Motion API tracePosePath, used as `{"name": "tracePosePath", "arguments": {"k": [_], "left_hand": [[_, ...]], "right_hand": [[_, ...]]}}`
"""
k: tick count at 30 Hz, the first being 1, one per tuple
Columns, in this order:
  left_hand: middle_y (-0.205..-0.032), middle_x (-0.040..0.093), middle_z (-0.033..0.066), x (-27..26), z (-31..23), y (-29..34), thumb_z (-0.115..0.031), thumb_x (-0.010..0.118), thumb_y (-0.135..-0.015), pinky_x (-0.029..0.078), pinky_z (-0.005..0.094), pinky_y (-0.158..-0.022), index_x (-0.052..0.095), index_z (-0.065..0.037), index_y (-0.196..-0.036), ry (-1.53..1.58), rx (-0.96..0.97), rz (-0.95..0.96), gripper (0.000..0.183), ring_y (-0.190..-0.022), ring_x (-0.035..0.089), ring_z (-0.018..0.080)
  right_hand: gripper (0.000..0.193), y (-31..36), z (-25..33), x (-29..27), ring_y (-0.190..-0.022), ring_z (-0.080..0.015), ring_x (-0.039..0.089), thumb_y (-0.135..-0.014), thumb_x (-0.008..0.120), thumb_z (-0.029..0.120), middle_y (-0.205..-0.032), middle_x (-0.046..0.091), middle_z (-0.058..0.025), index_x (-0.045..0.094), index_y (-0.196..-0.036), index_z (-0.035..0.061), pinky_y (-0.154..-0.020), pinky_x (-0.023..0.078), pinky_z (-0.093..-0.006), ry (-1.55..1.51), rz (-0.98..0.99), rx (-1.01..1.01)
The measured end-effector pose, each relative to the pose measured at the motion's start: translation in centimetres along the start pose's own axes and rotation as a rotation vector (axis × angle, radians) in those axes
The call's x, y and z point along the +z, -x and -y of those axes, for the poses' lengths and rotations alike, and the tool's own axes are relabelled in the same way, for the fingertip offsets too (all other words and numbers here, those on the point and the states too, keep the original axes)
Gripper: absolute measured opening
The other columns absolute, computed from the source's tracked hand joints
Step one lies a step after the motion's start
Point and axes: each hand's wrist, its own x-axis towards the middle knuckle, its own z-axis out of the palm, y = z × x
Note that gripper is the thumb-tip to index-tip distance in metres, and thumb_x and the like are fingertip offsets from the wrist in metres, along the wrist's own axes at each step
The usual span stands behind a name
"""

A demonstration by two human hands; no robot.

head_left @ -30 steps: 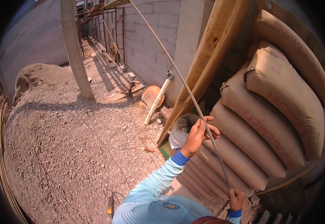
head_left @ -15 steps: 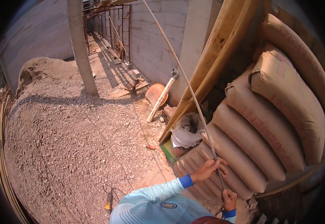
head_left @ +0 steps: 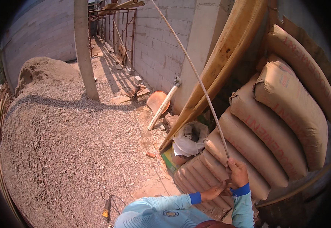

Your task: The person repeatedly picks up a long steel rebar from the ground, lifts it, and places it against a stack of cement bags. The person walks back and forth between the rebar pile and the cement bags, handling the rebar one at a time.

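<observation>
A long, thin ribbed steel bar [head_left: 195, 71] slants from the top of the view down to my right hand [head_left: 238, 173]. My right hand is closed round it near the lower end, thumb upward. My left hand [head_left: 211, 192] is just below and to the left, its fingers stretched toward my right wrist. It looks open, though the fingertips are partly hidden there. Both hands are above stacked brown paper cement bags [head_left: 245, 148]. Whether the bar continues below my right fist is hidden.
Wooden planks [head_left: 220, 57] lean beside the bags, near a white sack [head_left: 190, 140]. An orange basin [head_left: 157, 102] and a pale pipe [head_left: 164, 106] rest by the block wall [head_left: 161, 45]. Gravel [head_left: 66, 152] spreads left, with a yellow-black power tool [head_left: 106, 209] and cord on it. A concrete post [head_left: 85, 53] stands upright.
My right hand has moved up, gripping the bar higher in view. My left hand has come off its earlier place on the bar and dropped below the right.
</observation>
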Motion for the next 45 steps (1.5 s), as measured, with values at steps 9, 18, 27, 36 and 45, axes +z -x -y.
{"name": "tracePosePath", "arguments": {"k": [9,18,27,36,45], "left_hand": [[-0.097,0.052,0.009,5.0,-1.4,-0.7,-0.043,0.031,-0.101,0.044,0.033,-0.081,0.046,0.0,-0.109,-0.318,0.118,-0.14,0.046,-0.09,0.053,0.0178],[-0.059,0.035,0.0004,2.0,-8.9,1.1,-0.043,0.035,-0.1,0.046,0.0328,-0.061,0.041,-0.006,-0.078,-0.013,0.247,-0.319,0.044,-0.053,0.047,0.0153],[-0.052,0.032,-0.0012,-0.1,-17.2,-1.0,-0.043,0.034,-0.101,0.047,0.0326,-0.056,0.038,-0.008,-0.074,-0.053,0.398,-0.388,0.044,-0.043,0.041,0.0124],[-0.103,0.059,0.014,-5.7,-22.6,-0.9,-0.06,0.024,-0.094,0.046,0.0392,-0.092,0.036,-0.003,-0.129,-0.034,0.601,-0.231,0.068,-0.101,0.059,0.0242],[-0.131,0.045,0.0109,-1.0,-3.8,6.9,-0.064,0.021,-0.093,0.038,0.037,-0.1,0.036,-0.004,-0.132,0.246,-0.055,-0.026,0.073,-0.121,0.044,0.0198]], "right_hand": [[0.038,-5.0,7.9,4.3,-0.052,-0.0091,0.047,-0.098,0.048,0.038,-0.072,0.054,-0.0024,0.057,-0.1,0.0016,-0.046,0.038,-0.0218,-0.129,0.392,-0.074],[0.061,7.9,-7.0,-6.3,-0.108,-0.0188,0.056,-0.089,0.061,0.036,-0.116,0.057,-0.016,0.043,-0.132,-0.0032,-0.095,0.044,-0.0321,0.145,0.393,0.037],[0.03,20.6,-22.4,-8.0,-0.087,-0.0218,0.058,-0.092,0.055,0.028,-0.094,0.065,-0.0122,0.062,-0.1,-0.0007,-0.076,0.046,-0.0326,0.592,-0.24,0.151],[0.038,11.7,-12.6,-0.8,-0.055,-0.0059,0.037,-0.085,0.067,0.029,-0.054,0.043,0.0042,0.058,-0.062,-0.0006,-0.048,0.031,-0.0276,0.26,-0.218,0.007],[0.049,-0.3,-0.9,5.5,-0.051,-0.0039,0.029,-0.092,0.059,0.039,-0.054,0.037,0.0067,0.047,-0.056,0.0078,-0.044,0.021,-0.0254,0.091,0.027,0.018]]}}
